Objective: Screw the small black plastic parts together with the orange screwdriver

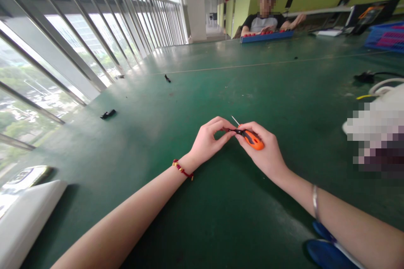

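Note:
My left hand [213, 136] is closed, thumb and forefinger pinching a small black part [237, 131] whose shape is mostly hidden. Meeting it at the fingertips, my right hand [263, 147] is closed around a screwdriver [257, 144] with an orange and dark grey handle. Its thin metal shaft points up and to the left, past the fingers. The tip stands free in the air, apart from the black part. Both hands are above the green tabletop [195, 206].
Small black pieces [108, 114] lie to the left. A white box-like object [38, 218] is at near left, a blue-handled tool [328, 254] at near right. Cables [385, 84] lie right. Across the table sits a person [268, 21] behind a blue tray [267, 37]; a blue basket [385, 37] stands far right.

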Demonstrator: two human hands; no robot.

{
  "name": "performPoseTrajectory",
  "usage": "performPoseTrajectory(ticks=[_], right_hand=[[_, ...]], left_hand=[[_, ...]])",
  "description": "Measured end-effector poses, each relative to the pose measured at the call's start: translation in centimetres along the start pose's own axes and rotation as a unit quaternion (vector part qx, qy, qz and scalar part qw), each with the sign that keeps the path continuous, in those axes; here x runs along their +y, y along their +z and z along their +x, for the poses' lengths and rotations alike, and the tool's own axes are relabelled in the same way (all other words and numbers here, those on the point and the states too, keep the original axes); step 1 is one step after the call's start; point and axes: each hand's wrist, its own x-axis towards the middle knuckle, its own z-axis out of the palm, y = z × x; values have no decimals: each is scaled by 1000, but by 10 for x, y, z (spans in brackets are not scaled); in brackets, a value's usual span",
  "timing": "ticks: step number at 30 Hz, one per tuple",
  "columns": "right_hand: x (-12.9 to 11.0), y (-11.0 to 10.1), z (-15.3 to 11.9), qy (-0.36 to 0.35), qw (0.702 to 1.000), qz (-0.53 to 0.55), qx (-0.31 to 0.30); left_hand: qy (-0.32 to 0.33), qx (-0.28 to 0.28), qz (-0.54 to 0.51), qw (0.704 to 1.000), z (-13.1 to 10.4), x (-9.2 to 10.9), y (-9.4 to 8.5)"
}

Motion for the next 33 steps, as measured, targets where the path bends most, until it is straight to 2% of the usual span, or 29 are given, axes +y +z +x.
performPoseTrajectory(ticks=[4, 14, 24, 27, 29, 33], right_hand=[[2, 0, 0, -12, 1000, -1, -5], [2, -1, 0, -23, 999, -41, -13], [3, 0, -1, -11, 999, -36, -1], [1, -1, -1, -19, 999, -31, 23], [-2, -2, -1, -20, 999, -24, 33], [-8, -2, -3, -16, 1000, -4, 17]], left_hand=[[21, -4, 19, 1000, -1, -1, -2], [2, -23, 7, 1000, 0, 0, -2], [-3, -51, 23, 998, 0, -1, -3], [-29, -20, 78, 996, 1, -7, -7], [-71, -3, 141, 987, 1, -13, -11], [-128, -28, 231, 964, 0, -20, -13]])
